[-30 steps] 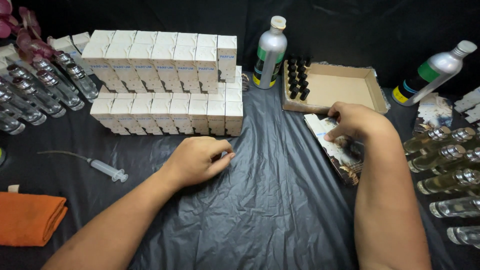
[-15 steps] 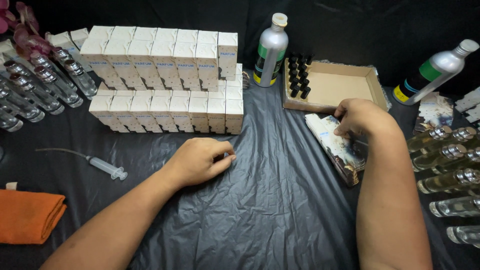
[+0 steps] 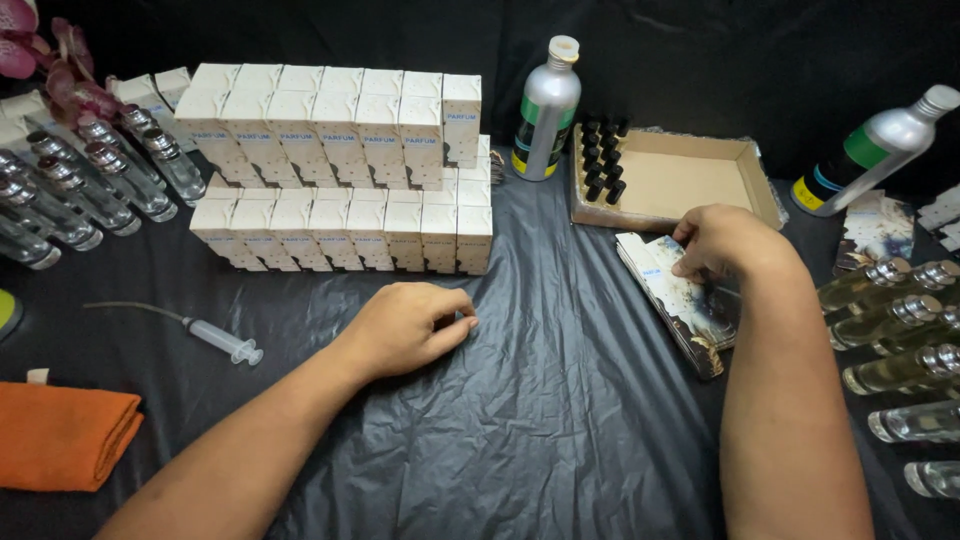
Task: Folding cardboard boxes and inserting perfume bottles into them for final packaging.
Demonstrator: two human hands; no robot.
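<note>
Picking a flat carton off the stack of flattened boxes point(image 3: 683, 300) at right, our right hand point(image 3: 725, 243) pinches its top; our left hand point(image 3: 408, 327) rests loosely curled, empty, at centre; unfolding it needs both hands.

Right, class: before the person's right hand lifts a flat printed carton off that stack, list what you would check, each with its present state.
1. Right hand on the stack of flat printed cartons: ok, its fingers rest on the top one.
2. Only one carton pinched: cannot tell, the hand hides the edge.
3. Left hand free: cannot tell, it lies curled on the black sheet and may hide something small.
4. Room in front to work: ok, bare sheet between the hands.
5. Glass bottles clear of the right forearm: not ok, they lie right beside it.
6. Syringe out of the way: ok, left of the left hand.
</note>
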